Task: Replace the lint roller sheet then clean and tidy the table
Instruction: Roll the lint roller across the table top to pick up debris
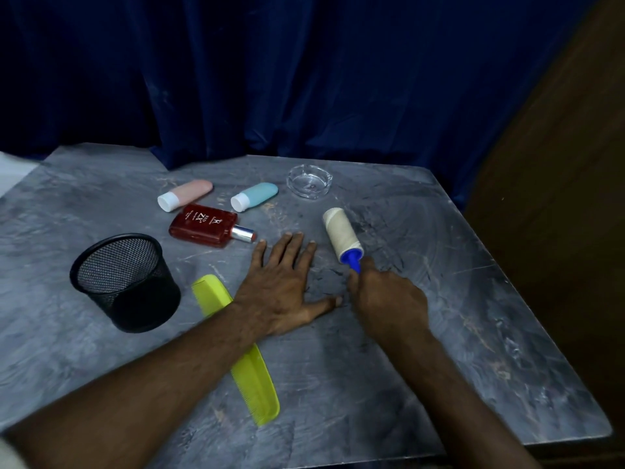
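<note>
Along the left of the surface (101, 204), mesh cup (126, 282) upright, ready for tidying. Comb (243, 363) runs under your left forearm. Left hand (284, 286) lies flat, fingers spread, likely as a brace. Right hand (389, 299): fingers clamped on the lint roller (341, 235) handle, roll touching the surface to lift the dark debris.

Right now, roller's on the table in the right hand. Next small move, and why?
Probably roll the lint roller back toward the dark specks lying between the hands. The right hand grips its blue handle with the roll on the table, and the left hand lies flat beside that patch, clear of the path.
</note>
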